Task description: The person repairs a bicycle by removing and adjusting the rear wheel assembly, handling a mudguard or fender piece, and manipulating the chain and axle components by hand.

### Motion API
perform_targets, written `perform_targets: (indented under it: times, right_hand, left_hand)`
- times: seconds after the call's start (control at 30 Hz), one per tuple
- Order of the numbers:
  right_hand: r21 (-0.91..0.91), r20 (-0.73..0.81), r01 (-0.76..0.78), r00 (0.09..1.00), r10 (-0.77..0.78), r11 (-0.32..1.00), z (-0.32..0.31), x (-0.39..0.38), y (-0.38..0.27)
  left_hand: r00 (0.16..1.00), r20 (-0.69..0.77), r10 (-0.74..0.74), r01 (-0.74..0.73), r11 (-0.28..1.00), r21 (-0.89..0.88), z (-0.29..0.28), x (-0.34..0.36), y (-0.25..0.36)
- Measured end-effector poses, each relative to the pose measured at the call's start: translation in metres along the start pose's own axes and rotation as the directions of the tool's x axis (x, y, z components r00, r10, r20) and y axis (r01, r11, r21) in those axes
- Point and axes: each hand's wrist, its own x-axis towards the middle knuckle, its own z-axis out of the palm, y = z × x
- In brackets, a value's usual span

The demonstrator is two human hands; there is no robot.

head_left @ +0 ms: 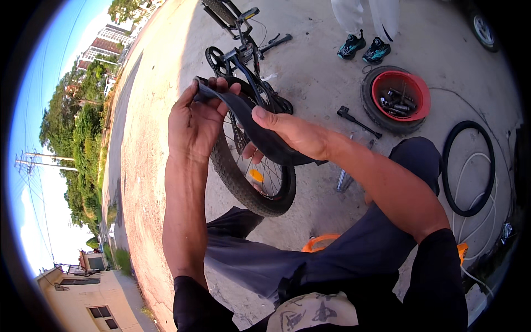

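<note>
Nearby, a red bowl [425,95] of metal tools [399,103] sits on a tyre [367,98]; a bicycle wheel [238,185] shows beyond. The left hand [194,124] and right hand [296,133] grip a black rubber strip [246,118] between them.

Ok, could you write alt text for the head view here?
A person's left grip and right grip hold a flattened black inner tube in front of a bicycle wheel. To the right, a red bowl of metal sockets rests on a tyre, near another person's sneakers.
</note>
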Motion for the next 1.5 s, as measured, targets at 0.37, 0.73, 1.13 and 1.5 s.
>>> perform_targets:
  times: [0.37,0.73,1.13,1.5]
  right_hand:
    - [0.294,-0.178,0.252,0.962,-0.206,0.922,-0.014,0.007,0.001]
    - [-0.007,-0.387,0.014,0.922,-0.016,1.0,-0.013,0.002,-0.004]
    - [-0.448,-0.271,0.003,0.952,-0.139,0.894,-0.033,0.015,0.047]
    - [0.003,-0.716,-0.231,0.679,0.163,0.973,-0.058,0.017,0.062]
  left_hand:
    - [0.933,-0.004,-0.361,0.356,0.918,0.175,-0.005,-0.012,-0.057]
    - [0.993,-0.036,-0.108,0.114,0.932,0.345,0.016,-0.047,-0.06]
    - [0.995,-0.094,0.036,-0.04,0.998,-0.044,-0.025,0.02,-0.01]
    - [0.959,0.064,-0.277,0.141,0.659,0.738,-0.013,-0.044,-0.07]
